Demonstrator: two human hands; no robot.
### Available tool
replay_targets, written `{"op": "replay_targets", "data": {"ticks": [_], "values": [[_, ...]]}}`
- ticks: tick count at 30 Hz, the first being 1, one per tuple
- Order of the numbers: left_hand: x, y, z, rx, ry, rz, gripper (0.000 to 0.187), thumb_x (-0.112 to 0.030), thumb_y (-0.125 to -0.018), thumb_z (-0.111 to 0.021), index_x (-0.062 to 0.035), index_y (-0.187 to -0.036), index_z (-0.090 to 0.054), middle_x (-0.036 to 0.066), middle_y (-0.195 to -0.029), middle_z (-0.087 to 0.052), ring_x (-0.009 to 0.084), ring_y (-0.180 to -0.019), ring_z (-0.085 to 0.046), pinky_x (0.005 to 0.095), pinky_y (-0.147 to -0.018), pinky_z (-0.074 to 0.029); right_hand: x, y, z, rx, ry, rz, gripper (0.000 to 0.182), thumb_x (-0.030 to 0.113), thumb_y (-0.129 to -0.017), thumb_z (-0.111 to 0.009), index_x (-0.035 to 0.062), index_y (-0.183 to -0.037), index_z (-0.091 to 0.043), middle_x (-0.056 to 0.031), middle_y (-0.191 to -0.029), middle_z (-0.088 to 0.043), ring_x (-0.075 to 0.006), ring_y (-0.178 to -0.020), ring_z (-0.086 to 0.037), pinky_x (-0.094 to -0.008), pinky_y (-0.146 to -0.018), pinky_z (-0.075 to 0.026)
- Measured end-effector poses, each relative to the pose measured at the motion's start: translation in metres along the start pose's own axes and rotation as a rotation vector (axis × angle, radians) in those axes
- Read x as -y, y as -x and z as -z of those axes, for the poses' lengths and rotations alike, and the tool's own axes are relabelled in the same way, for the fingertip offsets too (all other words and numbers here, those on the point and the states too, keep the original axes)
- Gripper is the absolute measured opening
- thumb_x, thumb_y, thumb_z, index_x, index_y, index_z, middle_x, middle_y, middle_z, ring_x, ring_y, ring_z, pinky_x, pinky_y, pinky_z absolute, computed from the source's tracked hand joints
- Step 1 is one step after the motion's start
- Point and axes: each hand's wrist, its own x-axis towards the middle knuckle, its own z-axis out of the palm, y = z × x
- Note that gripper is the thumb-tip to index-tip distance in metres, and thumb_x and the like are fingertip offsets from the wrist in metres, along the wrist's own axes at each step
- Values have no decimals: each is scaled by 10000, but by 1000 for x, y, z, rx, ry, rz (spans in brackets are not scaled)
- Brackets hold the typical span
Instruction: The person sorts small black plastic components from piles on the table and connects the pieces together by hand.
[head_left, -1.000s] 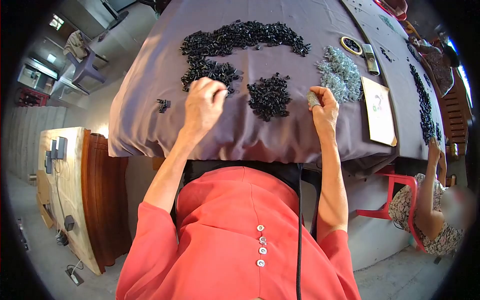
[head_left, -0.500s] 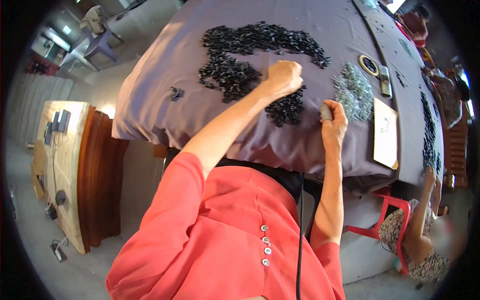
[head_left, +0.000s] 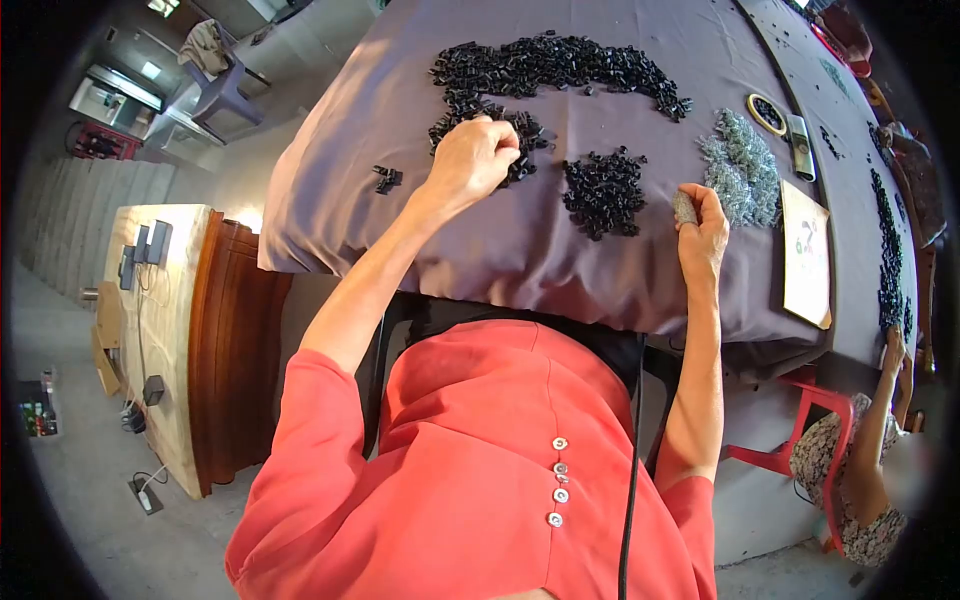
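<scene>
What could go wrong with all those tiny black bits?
The left hand is right at the big black pile, so a bump might scatter bits. The small black cluster sits apart and could get brushed away. The right hand pinches a grey bundle near the clear pieces; if it slipped, it might get mixed in.

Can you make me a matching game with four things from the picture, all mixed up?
Things:
1. shirt
2. flat board
3. right hand
4. left hand

Clues:
A. holding a small grey lump
B. coral red
C. at a pile of black pieces
D. lying on the cloth beside the clear pile

Right pairs: 1-B, 2-D, 3-A, 4-C
</scene>
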Motion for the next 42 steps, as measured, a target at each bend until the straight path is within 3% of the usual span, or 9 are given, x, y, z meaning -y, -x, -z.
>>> {"op": "replay_targets", "data": {"ticks": [7,15,19,22,30,38,41,42], "values": [[-14,18,-17,13,-48,-25,142,-148,-708,-647,-47,-801,-609,80,-777,-551,241,-796,-534,360,-698,-435,2,1,1,16,-5,-24,271,-87,-716,-461,24,-934,-577,-31,-771,-568,-118,-719,-525,-244,-689,-431],[-14,16,-35,-106,-87,-63,149,-121,-706,-653,-66,-823,-578,67,-813,-537,250,-819,-527,370,-718,-437,0,1,1,-13,-35,-16,256,-96,-736,-452,14,-928,-580,-32,-768,-561,-110,-694,-533,-236,-654,-437],[-16,15,-38,-150,-98,-73,146,-103,-713,-647,-71,-844,-591,69,-800,-532,255,-809,-523,364,-716,-439,5,-4,14,-104,-445,-117,287,-125,-752,-395,1,-932,-580,-28,-784,-542,-75,-621,-498,-216,-561,-437],[-11,16,-44,-190,-124,-97,140,-103,-724,-641,-68,-855,-605,70,-786,-522,255,-792,-518,356,-717,-439,15,-6,29,-157,-469,-48,288,-126,-762,-400,7,-943,-581,-25,-791,-544,-73,-620,-499,-208,-564,-436],[-20,17,-44,-147,-140,-134,91,-122,-742,-632,-79,-816,-599,66,-804,-518,254,-783,-518,363,-708,-432,17,3,4,22,-384,-73,240,-115,-756,-433,-3,-919,-568,-15,-766,-547,-64,-612,-492,-203,-554,-424],[-21,15,-45,-168,-238,-194,110,-144,-761,-620,-68,-790,-547,68,-779,-506,269,-788,-505,373,-713,-418,15,8,-5,51,-287,-90,285,-116,-726,-413,20,-923,-569,0,-715,-543,-64,-606,-491,-203,-558,-420],[-11,13,-49,-263,-173,-216,87,-145,-793,-598,-79,-783,-543,59,-775,-538,236,-725,-519,351,-630,-417,13,8,-7,55,-252,-72,285,-111,-730,-412,22,-927,-570,-4,-732,-548,-69,-609,-496,-207,-563,-423],[-14,14,-46,-223,47,-124,89,-145,-811,-587,-70,-800,-541,46,-753,-549,193,-680,-507,322,-608,-416,12,7,-7,58,-240,-67,287,-110,-732,-409,22,-929,-570,-6,-738,-550,-71,-612,-498,-207,-565,-425]]}}
